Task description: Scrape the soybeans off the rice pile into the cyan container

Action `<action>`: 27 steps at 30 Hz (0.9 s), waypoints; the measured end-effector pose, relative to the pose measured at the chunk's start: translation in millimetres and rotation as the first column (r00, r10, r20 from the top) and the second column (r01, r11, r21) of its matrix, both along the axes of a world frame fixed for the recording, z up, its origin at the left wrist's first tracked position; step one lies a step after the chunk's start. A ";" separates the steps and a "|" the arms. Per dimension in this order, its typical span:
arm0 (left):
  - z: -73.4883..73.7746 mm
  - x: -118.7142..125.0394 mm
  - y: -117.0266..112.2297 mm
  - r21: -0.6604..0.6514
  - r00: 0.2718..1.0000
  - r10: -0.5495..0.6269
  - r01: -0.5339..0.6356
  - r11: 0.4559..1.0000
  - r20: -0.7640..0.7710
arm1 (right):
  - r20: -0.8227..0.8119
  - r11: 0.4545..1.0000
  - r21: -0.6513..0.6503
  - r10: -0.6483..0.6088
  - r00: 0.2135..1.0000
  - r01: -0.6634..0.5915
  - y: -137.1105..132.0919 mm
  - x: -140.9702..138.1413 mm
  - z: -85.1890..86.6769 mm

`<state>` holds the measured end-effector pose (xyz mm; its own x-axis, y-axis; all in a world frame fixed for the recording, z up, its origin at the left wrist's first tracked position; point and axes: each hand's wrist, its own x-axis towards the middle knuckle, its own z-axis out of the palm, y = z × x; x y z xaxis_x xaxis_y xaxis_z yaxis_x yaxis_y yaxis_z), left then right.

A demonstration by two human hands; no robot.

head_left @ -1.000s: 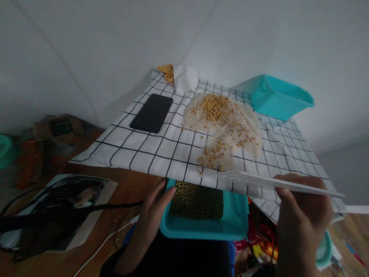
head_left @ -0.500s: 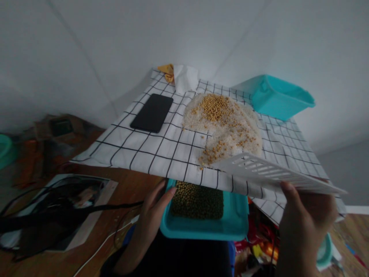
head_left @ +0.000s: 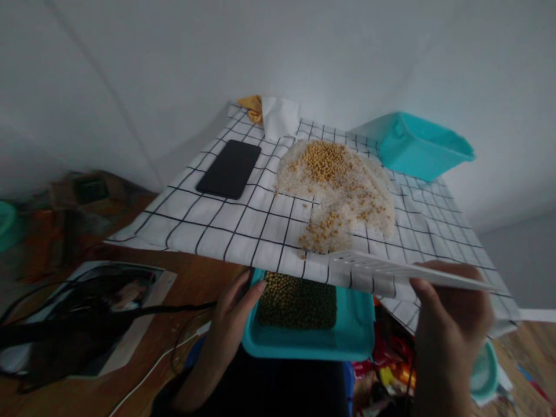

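Observation:
My right hand [head_left: 452, 313] is closed on the right end of a thin white slotted plastic board [head_left: 391, 271], held nearly edge-on to me. Its far left end is low by the front edge of the table, at a heap of pale rice-like grains [head_left: 369, 211] mixed with yellow soybeans [head_left: 325, 162]. Below the table edge, my left hand [head_left: 232, 313] grips the left side of a teal tray [head_left: 304, 350]. Inside that tray lie yellow and dark green beans [head_left: 299, 301], dim in the shade. The fingers under its rim are hidden.
On the white checked cloth [head_left: 243, 229] lie a black phone-like slab [head_left: 229, 169], a white cloth [head_left: 280, 117] and a yellow cloth [head_left: 253, 109]. A teal bin [head_left: 421, 147] stands at the back right. Cables and a box-like case [head_left: 125, 318] are on the floor at left.
My right hand has moved slightly left and the slotted board has tipped flatter, its left end lower near the cloth's front edge. My left hand and the tray have stayed put.

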<state>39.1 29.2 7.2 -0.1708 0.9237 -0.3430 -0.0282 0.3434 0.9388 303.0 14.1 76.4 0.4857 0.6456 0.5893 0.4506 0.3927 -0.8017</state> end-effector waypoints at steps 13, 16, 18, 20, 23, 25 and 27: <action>-4.4 -1.4 -1.7 -0.019 1.000 0.023 -0.022 1.000 0.021 | 0.037 0.999 -0.001 -0.045 0.998 0.045 -0.3 -6.5 1.2; -2.4 -1.3 -1.1 -0.001 0.999 0.002 -0.002 1.000 0.038 | 0.006 0.993 0.052 -0.105 0.994 0.105 1.7 -4.1 0.1; -0.1 -0.6 -0.9 0.011 0.999 0.002 -0.002 1.000 0.045 | -0.004 0.992 0.062 -0.114 0.993 0.114 2.3 -2.7 -0.3; 1.6 0.3 -0.8 0.033 0.999 -0.001 0.000 0.999 0.044 | -0.007 0.993 0.045 -0.108 0.994 0.108 1.9 -2.3 -0.4; 1.4 0.7 -1.3 0.052 0.999 -0.012 0.010 0.999 0.044 | -0.005 0.995 0.017 -0.102 0.995 0.102 0.9 -2.9 -0.4; -0.6 0.0 -2.1 0.014 0.999 0.019 -0.020 1.000 0.032 | -0.002 0.995 0.016 -0.101 0.995 0.101 0.6 -3.1 -0.4; -2.8 -1.1 -3.0 -0.039 0.998 0.052 -0.051 0.998 0.019 | -0.010 0.996 0.019 -0.087 0.996 0.087 0.5 -2.7 -0.4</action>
<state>38.0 26.2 4.4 -0.2106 0.9000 -0.3817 -0.0654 0.3766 0.9241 300.3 14.5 76.1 0.5446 0.5890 0.5970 0.4768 0.3682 -0.7982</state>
